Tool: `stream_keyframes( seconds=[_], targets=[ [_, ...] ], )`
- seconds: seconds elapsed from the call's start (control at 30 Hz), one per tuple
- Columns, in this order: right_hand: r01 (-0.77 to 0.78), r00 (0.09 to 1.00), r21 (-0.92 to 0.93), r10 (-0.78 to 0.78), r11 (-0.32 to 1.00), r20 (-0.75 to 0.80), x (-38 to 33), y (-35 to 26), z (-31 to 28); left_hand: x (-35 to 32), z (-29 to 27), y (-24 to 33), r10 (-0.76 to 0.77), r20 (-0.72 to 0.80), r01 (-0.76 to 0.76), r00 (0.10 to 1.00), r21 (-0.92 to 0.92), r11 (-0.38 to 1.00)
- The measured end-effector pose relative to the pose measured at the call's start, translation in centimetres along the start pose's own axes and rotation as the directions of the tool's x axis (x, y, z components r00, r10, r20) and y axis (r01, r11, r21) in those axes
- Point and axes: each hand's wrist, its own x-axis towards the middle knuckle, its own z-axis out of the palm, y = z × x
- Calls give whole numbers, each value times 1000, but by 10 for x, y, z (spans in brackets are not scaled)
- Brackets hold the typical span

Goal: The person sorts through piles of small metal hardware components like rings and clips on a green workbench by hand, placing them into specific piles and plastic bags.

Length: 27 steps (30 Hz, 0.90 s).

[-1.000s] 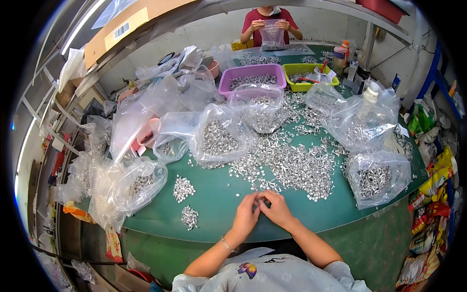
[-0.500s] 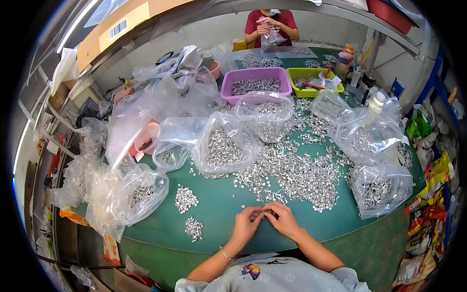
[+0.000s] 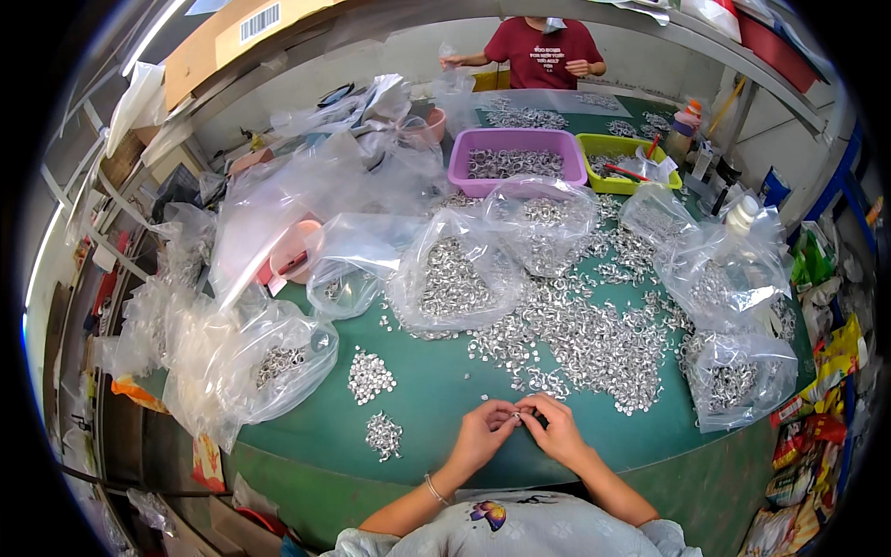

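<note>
My left hand [image 3: 484, 434] and my right hand [image 3: 555, 431] meet at the table's near edge, fingertips pinched together. Between them is a small silvery metal piece [image 3: 516, 415], mostly covered by the fingers. Just beyond my hands spreads a wide heap of small curved metal pieces [image 3: 603, 357]. To the left lie two small piles: one of flat, roundish metal pieces [image 3: 371, 375], and nearer me one of curved pieces [image 3: 383, 436].
Clear plastic bags of metal pieces [image 3: 450, 283] stand across the green table [image 3: 436, 371]. A purple bin [image 3: 518, 187] and a yellow-green bin [image 3: 636, 185] sit farther back. Across the table is a person in a dark red shirt [image 3: 543, 60]. A white bottle [image 3: 742, 215] stands right.
My view has shifted, so the table appears farther right. My hands stay pinched together. The person opposite has moved their hands apart, and the bag before their chest is gone from there.
</note>
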Motion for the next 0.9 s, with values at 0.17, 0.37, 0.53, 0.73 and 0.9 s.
stream_keyframes(
  seconds=[0.17, 0.37, 0.53, 0.73, 0.9],
  targets=[
    [29, 999, -19, -29, 999, 23, 2, -4, 8, -4, -11, 0, -21, 21, 22, 1000, -22, 1000],
    [-13, 998, -7, 13, 1000, 56, 0, -9, 15, -9, -22, -7, -24, 83, 34, 996, -128, 991],
    [-127, 986, 2, 127, 992, 104, -2, -10, 11, -9, -26, -6, -11, 161, 40, 987, -182, 982],
    [-132, 988, -15, 133, 991, 76, -1, -21, 9, -10, -27, -6, -25, 160, 55, 987, -185, 981],
    [-157, 987, -20, 157, 987, 27, -2, -21, 7, -6, -18, -5, 10, 140, 22, 990, -226, 974]
  ],
)
